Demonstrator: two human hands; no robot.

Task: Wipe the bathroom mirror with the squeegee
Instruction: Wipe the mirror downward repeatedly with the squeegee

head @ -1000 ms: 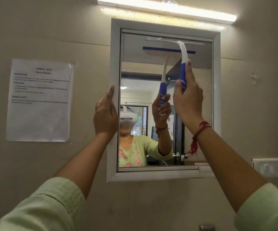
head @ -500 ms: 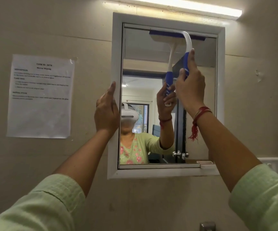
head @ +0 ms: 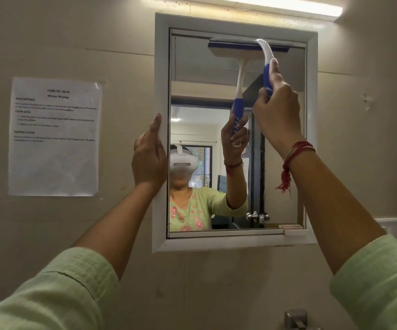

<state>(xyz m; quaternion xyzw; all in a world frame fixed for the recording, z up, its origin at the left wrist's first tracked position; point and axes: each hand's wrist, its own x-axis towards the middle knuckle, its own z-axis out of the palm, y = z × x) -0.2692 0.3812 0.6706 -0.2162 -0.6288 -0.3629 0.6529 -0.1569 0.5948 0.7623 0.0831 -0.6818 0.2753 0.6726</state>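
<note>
**Squeegee at top edge of mirror**

Right hand (head: 277,110) raised high, fingers wrapped around squeegee (head: 265,58) handle, blade pressed against mirror (head: 204,120) just under upper frame. Left hand (head: 148,156) flat, fingers extended, resting on white left frame edge. Bare glass below blade.

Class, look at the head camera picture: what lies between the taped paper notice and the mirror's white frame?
In the head view, only bare beige wall separates the paper notice from the mirror frame; lower down, the left hand rests on the frame's edge.
</note>
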